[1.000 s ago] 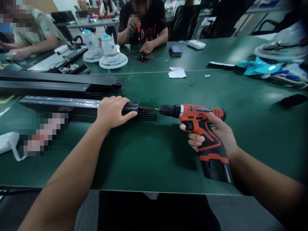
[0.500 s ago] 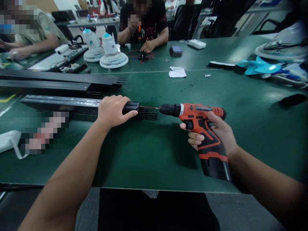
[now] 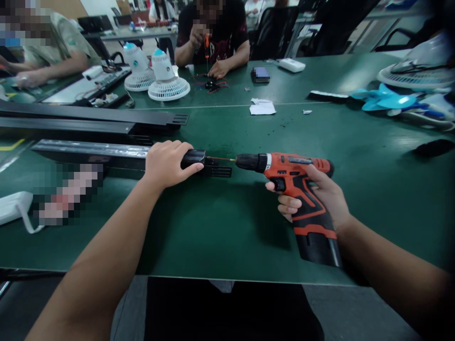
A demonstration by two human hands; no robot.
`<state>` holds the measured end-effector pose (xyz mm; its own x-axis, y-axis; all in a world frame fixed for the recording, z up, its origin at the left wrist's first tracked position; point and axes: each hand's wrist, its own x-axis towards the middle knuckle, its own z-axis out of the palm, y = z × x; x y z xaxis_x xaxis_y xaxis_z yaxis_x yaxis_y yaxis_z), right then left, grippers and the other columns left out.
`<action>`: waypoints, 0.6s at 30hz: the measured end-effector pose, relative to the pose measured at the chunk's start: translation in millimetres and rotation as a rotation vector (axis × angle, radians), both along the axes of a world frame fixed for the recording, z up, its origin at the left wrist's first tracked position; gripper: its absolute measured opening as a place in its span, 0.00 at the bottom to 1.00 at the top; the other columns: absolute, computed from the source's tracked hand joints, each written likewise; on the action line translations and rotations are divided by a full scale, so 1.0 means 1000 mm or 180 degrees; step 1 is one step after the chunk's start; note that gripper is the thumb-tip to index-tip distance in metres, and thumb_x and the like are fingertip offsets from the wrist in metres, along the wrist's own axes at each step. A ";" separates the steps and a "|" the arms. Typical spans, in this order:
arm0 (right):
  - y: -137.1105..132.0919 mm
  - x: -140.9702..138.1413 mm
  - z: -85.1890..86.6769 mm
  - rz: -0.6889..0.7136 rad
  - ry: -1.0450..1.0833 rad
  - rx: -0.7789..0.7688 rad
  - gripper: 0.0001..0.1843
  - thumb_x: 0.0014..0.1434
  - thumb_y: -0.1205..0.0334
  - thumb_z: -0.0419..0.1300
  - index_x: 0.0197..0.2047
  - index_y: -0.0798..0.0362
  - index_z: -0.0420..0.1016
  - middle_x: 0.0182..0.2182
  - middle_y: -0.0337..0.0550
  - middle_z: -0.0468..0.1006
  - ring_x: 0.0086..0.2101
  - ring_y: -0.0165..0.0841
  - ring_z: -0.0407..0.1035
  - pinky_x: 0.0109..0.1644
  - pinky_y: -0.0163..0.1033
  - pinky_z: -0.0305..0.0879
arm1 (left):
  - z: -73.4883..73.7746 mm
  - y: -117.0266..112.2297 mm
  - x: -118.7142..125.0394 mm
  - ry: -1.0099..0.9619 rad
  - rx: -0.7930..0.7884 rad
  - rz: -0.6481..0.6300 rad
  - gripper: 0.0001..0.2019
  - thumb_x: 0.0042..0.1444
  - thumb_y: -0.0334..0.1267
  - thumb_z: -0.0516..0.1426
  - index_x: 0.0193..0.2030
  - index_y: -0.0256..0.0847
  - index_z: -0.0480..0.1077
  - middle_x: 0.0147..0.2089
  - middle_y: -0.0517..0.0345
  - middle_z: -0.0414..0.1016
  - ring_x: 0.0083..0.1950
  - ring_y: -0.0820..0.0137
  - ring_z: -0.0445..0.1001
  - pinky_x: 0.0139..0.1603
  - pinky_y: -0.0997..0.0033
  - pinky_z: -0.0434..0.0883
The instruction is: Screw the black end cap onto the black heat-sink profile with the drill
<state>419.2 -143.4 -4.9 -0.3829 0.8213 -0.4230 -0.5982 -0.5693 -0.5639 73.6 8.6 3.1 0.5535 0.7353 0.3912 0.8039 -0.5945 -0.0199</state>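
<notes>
My left hand [image 3: 167, 163] is closed over the right end of a long black bar-shaped unit [image 3: 88, 154] that lies flat on the green table [image 3: 220, 227]. My right hand [image 3: 313, 194] grips the handle of an orange and black cordless drill [image 3: 295, 189], a finger by the trigger. The drill lies level and its thin bit [image 3: 220, 159] points left into the black end piece [image 3: 215, 168] of the bar, just past my left thumb.
Two more long black bars [image 3: 92, 121] lie behind. Two white desk fans [image 3: 156, 73] stand at the back, where a seated person [image 3: 213, 33] handles a screwdriver over wires. Another person's arm [image 3: 46, 64] rests at far left. Paper scraps [image 3: 262, 107] and blue fan blades [image 3: 387, 100] lie to the right.
Hardly anything differs. Both hands, the drill and the bar stay in place. The person at the back has raised a hand slightly.
</notes>
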 end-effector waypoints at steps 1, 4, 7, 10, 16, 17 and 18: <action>0.000 0.000 0.000 -0.0016 0.0015 -0.0011 0.33 0.64 0.36 0.56 0.53 0.57 0.79 0.33 0.47 0.80 0.23 0.30 0.67 0.26 0.34 0.70 | 0.000 0.000 0.000 -0.0001 0.0017 -0.0002 0.36 0.63 0.72 0.48 0.57 0.45 0.77 0.46 0.47 0.82 0.48 0.49 0.78 0.49 0.51 0.68; 0.000 0.000 0.000 -0.0068 0.0035 0.0002 0.31 0.63 0.37 0.57 0.54 0.55 0.79 0.32 0.46 0.80 0.23 0.31 0.67 0.25 0.35 0.71 | 0.000 0.000 0.000 -0.0016 0.0068 -0.0011 0.39 0.63 0.73 0.47 0.64 0.44 0.73 0.49 0.47 0.83 0.49 0.49 0.78 0.50 0.52 0.68; -0.001 0.000 0.000 -0.0023 0.0043 0.0030 0.31 0.63 0.37 0.58 0.54 0.54 0.78 0.31 0.45 0.79 0.23 0.31 0.67 0.26 0.35 0.71 | 0.000 -0.001 0.000 0.0037 0.0041 0.0000 0.36 0.63 0.72 0.48 0.58 0.45 0.77 0.46 0.47 0.82 0.48 0.49 0.78 0.49 0.51 0.68; -0.001 0.000 0.000 -0.0015 0.0051 0.0018 0.31 0.63 0.37 0.58 0.54 0.56 0.78 0.31 0.45 0.79 0.23 0.30 0.67 0.26 0.34 0.71 | 0.001 -0.001 0.001 0.0071 0.0004 0.0019 0.35 0.63 0.71 0.48 0.52 0.44 0.79 0.44 0.47 0.82 0.47 0.49 0.78 0.49 0.51 0.68; 0.000 0.002 -0.003 -0.0018 0.0102 -0.0026 0.34 0.64 0.36 0.55 0.53 0.59 0.79 0.26 0.43 0.76 0.23 0.31 0.68 0.27 0.34 0.72 | 0.001 0.000 0.001 0.0079 0.0048 -0.0001 0.36 0.63 0.72 0.47 0.52 0.43 0.79 0.44 0.47 0.82 0.46 0.50 0.78 0.47 0.52 0.68; 0.000 0.002 -0.004 0.0010 0.0119 -0.0037 0.34 0.65 0.35 0.54 0.53 0.59 0.79 0.25 0.42 0.75 0.23 0.31 0.68 0.27 0.34 0.73 | 0.000 0.000 0.001 0.0090 0.0059 0.0002 0.37 0.63 0.72 0.47 0.52 0.42 0.79 0.44 0.47 0.82 0.46 0.50 0.78 0.47 0.52 0.68; 0.000 0.003 -0.005 0.0043 0.0135 -0.0045 0.35 0.65 0.35 0.54 0.53 0.59 0.79 0.24 0.41 0.73 0.23 0.31 0.68 0.27 0.34 0.73 | 0.000 0.001 0.001 0.0099 0.0068 0.0004 0.37 0.63 0.72 0.46 0.52 0.42 0.79 0.44 0.47 0.82 0.46 0.49 0.78 0.47 0.52 0.68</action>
